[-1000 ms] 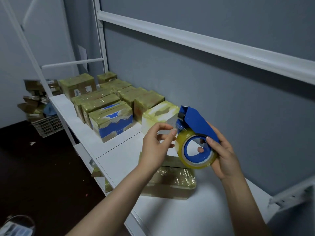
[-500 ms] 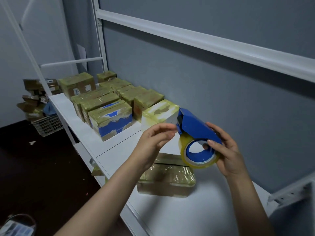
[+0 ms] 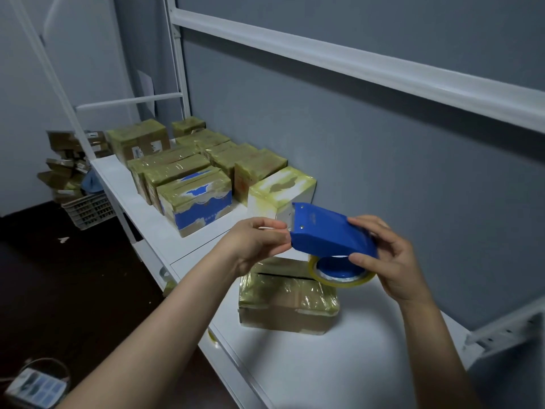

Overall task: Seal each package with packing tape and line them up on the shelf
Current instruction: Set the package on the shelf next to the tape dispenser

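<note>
A: From the head camera, which step is this?

B: Getting the tape started, I'd judge. The right hand (image 3: pixel 392 261) holds the blue plastic tape dispenser (image 3: pixel 330 231) with fingers wrapped over its smooth wedge-shaped body, thumb underneath beside the clear glossy tape roll (image 3: pixel 339 277). The left hand (image 3: pixel 259 240) has thumb and fingertips pressed together at the dispenser's front edge — probably pinching the loose tape end, though the film itself is too clear to make out.

A: And the package?

B: The brown cardboard package, partly wrapped in shiny crinkled tape (image 3: pixel 287 296), sits on the white metal shelf (image 3: pixel 324 373) just below both hands, a dark open slit across its top. Further left stand the rows of taped cardboard boxes (image 3: pixel 182 172), already lined up.

A: Next?

B: Likely drawing out a length and pressing it flat over that slit — it calls for keeping the sticky end taut so it doesn't fold on itself.
</note>
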